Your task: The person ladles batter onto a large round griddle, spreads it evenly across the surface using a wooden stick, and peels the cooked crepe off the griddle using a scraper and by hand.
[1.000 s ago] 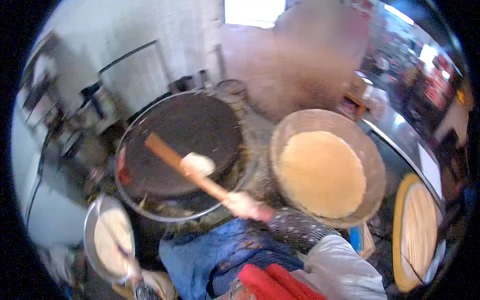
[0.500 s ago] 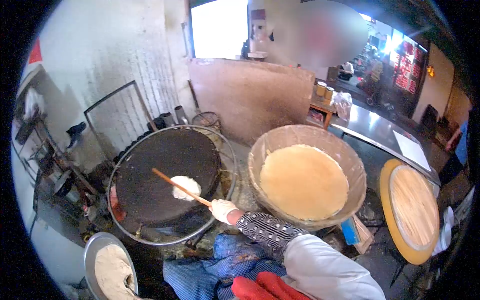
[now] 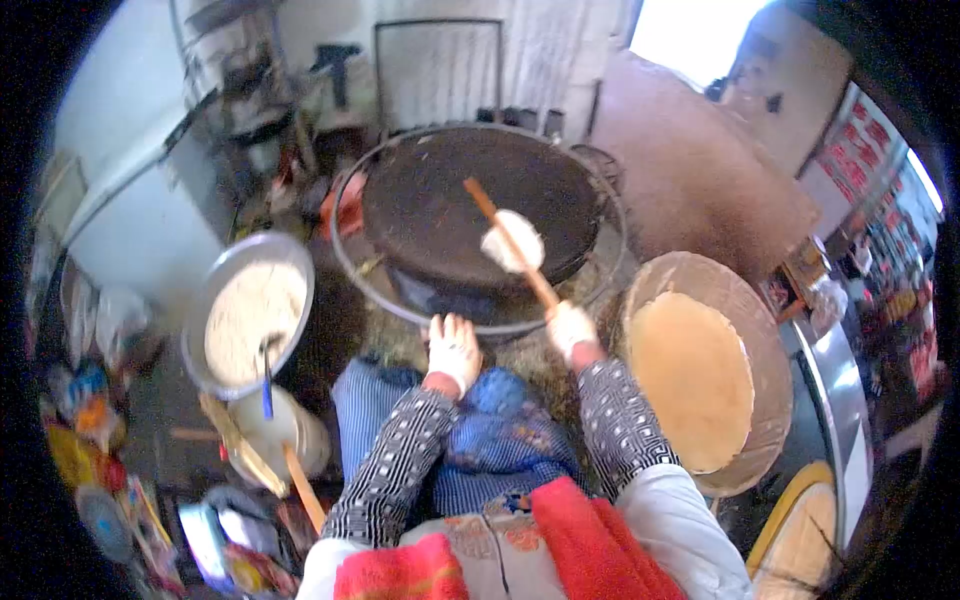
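A pale blob of batter lies on the large round black griddle, right of its middle. My right hand, in a white glove, is closed around one end of a wooden stick that slants across the batter. My left hand, also gloved, has its fingers stretched forward at the near side of the metal ring around the griddle. Whether those fingers touch the ring I cannot tell. To the left stands a metal bowl of batter with a blue-handled ladle in it.
At right, a wide basket holds thin round yellowish pancakes. A bucket with wooden handles across it stands below the bowl. A round board is at lower right, beside a metal counter. A brown panel rises behind.
My view has swung left and downward. My left hand has come into view by the ring. My right hand still grips the stick over the batter.
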`<action>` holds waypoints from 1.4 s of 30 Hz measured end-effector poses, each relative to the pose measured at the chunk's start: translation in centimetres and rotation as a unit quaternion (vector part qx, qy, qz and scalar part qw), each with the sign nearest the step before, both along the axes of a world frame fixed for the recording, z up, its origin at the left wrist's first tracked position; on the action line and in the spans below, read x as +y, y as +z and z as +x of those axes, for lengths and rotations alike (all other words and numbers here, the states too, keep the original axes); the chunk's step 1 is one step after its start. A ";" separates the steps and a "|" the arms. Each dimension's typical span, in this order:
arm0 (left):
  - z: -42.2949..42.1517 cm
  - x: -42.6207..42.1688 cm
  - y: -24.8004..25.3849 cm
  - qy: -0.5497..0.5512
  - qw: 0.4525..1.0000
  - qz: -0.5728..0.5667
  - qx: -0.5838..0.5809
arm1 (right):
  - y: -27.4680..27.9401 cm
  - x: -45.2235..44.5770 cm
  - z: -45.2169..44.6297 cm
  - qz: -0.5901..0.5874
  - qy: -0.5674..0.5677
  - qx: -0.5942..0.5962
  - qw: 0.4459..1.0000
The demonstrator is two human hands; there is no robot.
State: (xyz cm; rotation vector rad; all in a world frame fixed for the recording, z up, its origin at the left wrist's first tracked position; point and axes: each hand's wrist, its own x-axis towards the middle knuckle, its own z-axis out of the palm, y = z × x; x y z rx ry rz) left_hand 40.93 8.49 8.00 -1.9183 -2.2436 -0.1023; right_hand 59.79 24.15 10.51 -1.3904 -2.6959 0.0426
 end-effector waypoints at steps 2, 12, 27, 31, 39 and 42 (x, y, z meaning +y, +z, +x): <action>0.4 0.1 0.3 0.030 0.999 -0.015 0.004 | -0.6 2.4 -0.1 -0.029 -0.099 0.069 0.992; 0.3 -0.8 0.4 0.049 0.992 -0.094 0.071 | 0.1 1.9 0.4 0.006 -0.094 0.026 0.995; -1.2 0.1 0.9 0.094 0.986 -0.138 0.026 | -1.6 3.4 4.4 0.011 -0.110 0.048 0.993; -2.1 -0.4 0.4 0.095 0.991 -0.091 0.013 | 0.5 1.4 3.0 -0.016 -0.081 0.053 0.995; -3.7 -1.5 0.8 0.073 0.996 0.054 -0.001 | 2.5 2.6 3.7 -0.086 -0.099 0.074 0.989; -3.7 -1.3 1.4 0.084 0.995 0.041 -0.023 | 2.4 0.2 4.9 0.009 0.058 -0.037 0.998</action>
